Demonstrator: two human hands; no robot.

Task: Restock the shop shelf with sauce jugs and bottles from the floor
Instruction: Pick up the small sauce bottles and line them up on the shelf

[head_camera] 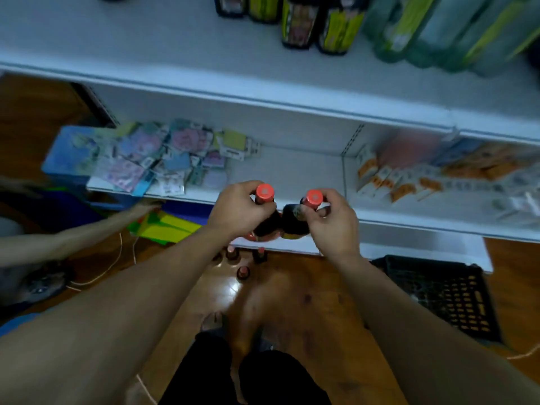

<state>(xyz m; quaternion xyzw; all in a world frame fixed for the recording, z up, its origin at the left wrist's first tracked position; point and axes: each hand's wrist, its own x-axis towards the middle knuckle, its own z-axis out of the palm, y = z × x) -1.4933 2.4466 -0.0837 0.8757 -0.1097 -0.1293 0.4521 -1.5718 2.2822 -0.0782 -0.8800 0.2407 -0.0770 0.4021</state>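
Gripping bottles (264, 193): left hand (238, 210), right hand (333, 223)

Inside a small shop, viewed from above: white shelving (263, 112) on a slotted upright (352, 140) carries stock in rows, with dark bottles bearing yellow-green labels (318, 24) beside pale green bottles (438, 30) on the upper shelf (146, 54). On the lower shelf (292, 171), a heap of carded packets (163, 156) lies left of a wire divider (344, 176); orange-and-white boxes (385, 179) line up on its right. A black plastic crate (438, 296) and several red-capped bottles (242, 271) stand on the wooden floor (306, 287) at the unit's foot.
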